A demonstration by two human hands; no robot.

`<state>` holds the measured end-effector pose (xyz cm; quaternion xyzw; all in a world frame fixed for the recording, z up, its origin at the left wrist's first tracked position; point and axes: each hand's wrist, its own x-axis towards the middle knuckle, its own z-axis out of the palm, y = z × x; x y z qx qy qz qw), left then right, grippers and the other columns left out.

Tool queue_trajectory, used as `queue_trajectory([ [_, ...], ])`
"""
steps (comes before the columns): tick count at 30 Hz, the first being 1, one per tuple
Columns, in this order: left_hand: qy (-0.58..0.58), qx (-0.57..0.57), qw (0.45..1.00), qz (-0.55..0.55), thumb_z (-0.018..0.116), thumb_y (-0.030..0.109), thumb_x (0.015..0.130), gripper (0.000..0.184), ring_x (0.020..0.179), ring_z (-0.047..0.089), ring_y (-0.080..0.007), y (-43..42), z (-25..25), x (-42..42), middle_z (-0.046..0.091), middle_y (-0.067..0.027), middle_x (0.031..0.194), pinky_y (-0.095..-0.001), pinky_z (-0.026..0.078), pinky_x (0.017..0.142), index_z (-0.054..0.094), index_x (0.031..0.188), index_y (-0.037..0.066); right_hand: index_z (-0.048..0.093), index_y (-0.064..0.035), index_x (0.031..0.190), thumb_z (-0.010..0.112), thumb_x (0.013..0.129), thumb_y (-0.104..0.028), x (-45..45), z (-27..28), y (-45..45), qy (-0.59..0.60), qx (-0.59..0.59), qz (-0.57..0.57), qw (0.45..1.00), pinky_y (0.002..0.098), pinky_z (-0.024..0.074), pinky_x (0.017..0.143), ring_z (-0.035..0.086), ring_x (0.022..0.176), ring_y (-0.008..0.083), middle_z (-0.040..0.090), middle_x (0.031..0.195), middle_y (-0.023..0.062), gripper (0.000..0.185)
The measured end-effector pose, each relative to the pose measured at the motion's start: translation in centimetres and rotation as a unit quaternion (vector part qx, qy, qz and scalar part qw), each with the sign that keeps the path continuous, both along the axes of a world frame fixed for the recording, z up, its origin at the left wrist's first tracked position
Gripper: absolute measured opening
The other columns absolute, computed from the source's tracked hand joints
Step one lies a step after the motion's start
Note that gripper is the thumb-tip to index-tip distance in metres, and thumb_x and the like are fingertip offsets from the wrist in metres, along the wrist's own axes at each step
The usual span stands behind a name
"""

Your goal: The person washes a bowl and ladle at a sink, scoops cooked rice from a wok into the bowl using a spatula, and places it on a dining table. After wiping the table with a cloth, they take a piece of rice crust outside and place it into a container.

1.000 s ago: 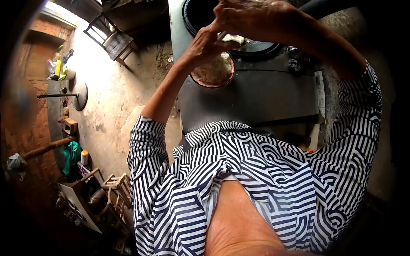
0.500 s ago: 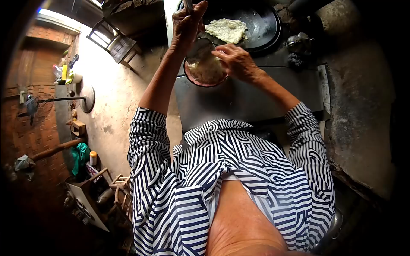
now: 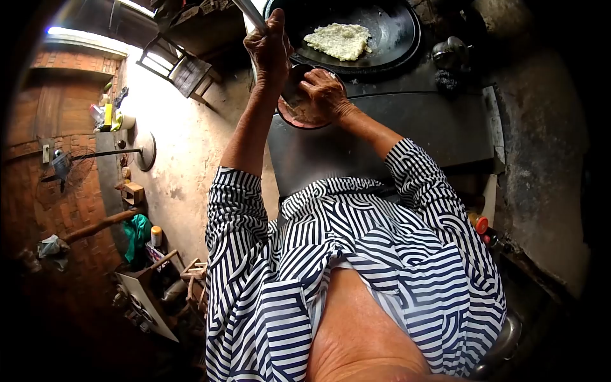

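The left hand point(image 3: 268, 54) grips a long-handled tool point(image 3: 249, 15), its handle running out toward 11 o'clock. From that hand, the pinkish bowl point(image 3: 301, 120) lies at 5 o'clock. The right hand point(image 3: 326, 95) is over the bowl with fingers bent; whether they hold anything, I cannot tell. The pale flat mass point(image 3: 338, 42) rests in the dark pan point(image 3: 393, 39), just past 12 o'clock from the right hand.
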<state>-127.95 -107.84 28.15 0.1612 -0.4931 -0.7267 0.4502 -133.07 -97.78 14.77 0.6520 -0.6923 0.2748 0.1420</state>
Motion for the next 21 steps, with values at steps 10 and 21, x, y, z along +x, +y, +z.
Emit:
queue_trajectory([
  [10, 0.068, -0.074, 0.995, 0.024, 0.055, 0.022, 0.083, 0.035, 0.033, 0.025, -0.0066, -3.2, 0.8, -0.1, 0.031, 0.0029, 0.042, -0.0237, 0.021, 0.032, 0.037, 0.053, 0.014, 0.056, -0.0062, 0.070, 0.056, 0.067, -0.017, 0.1, -4.2, 2.3, -0.058, -0.023, 0.000, 0.998, 0.0360, 0.0430, 0.072, 0.051, 0.086, 0.0247, 0.054, 0.080, 0.0084, 0.011],
  [21, 0.076, 0.165, 0.981, 0.063, 0.045, 0.034, 0.086, 0.029, 0.055, 0.047, -0.0140, -12.6, -1.1, -7.8, 0.048, -0.0030, 0.059, -0.0293, 0.042, 0.053, 0.051, 0.083, 0.005, 0.060, -0.0046, 0.079, 0.056, 0.072, -0.010, -7.7, 2.7, 3.9, -0.156, -0.051, -0.103, 0.981, 0.0327, 0.0445, 0.069, 0.055, 0.080, 0.0245, 0.058, 0.082, 0.0073, 0.010],
])
